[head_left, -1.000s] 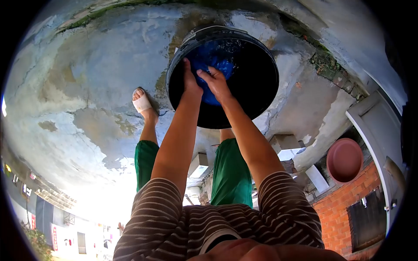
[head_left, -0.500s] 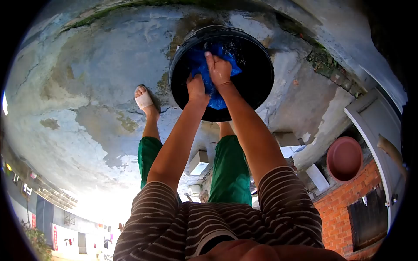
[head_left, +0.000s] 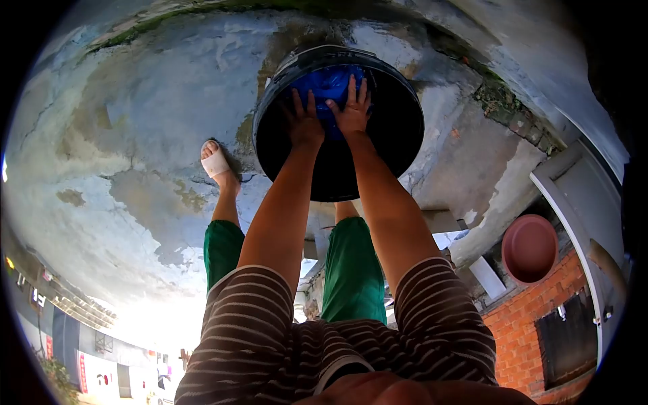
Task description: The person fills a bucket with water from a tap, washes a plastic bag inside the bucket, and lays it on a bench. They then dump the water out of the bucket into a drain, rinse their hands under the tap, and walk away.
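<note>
As the left hand (head_left: 306, 128) and right hand (head_left: 352, 119), splayed, seemingly press blue material (head_left: 328, 84) in a bucket (head_left: 390, 144), gripping it would need them curled.

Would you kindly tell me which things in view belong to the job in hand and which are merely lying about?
In the job:
black bucket
blue material inside it, with left hand and right hand at it

Apparently lying about:
pink basin
white slab

White daylight glare at lower left, deep shadow inside the black bucket (head_left: 388, 152), strong fisheye edge distortion
</note>
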{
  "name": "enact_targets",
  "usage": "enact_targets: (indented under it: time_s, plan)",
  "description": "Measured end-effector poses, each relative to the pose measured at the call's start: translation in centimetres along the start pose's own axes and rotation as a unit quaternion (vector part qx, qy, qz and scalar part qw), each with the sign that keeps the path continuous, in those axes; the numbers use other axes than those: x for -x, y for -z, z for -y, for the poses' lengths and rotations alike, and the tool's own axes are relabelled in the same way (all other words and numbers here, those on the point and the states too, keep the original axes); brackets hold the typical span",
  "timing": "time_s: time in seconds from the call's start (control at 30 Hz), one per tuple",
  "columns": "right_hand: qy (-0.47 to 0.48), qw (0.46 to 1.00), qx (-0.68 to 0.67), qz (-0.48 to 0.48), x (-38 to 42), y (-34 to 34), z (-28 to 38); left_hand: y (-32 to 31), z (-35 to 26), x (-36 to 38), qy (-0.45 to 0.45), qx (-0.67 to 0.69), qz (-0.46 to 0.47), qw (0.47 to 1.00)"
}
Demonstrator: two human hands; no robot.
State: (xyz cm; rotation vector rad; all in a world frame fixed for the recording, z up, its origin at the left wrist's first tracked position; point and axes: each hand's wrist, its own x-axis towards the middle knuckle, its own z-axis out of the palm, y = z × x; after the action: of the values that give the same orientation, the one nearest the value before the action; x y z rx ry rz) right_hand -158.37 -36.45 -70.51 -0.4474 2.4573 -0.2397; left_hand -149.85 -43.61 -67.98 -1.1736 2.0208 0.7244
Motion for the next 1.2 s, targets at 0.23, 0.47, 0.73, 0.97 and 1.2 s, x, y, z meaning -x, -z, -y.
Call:
enact_targets:
  time_s: [0.23,0.47,0.73,0.97,1.2]
  plan:
    - [-0.009,0.995,0.079,0.067,-4.1,-6.8,-1.8,-7.7,1.8,-6.8,-0.044,-0.018,-0.043,0.998]
    - [-0.010,0.997,0.072,0.020,-5.7,-8.4,-4.6,-9.5,2.4,-12.2,-0.040,-0.046,0.224,0.973]
    - [-0.248,0.906,-0.324,0.111,0.1,-6.3,-2.2,-6.1,1.1,-3.2,0.115,0.354,-0.082,0.925]
    - [0.009,0.909,-0.414,0.045,10.2,6.7,3.6,3.8,3.5,8.6,0.088,0.873,0.155,0.454]
    - [0.191,0.940,-0.282,-0.016,20.5,10.0,8.3,1.6,5.3,12.1,0.051,0.910,0.229,0.343]
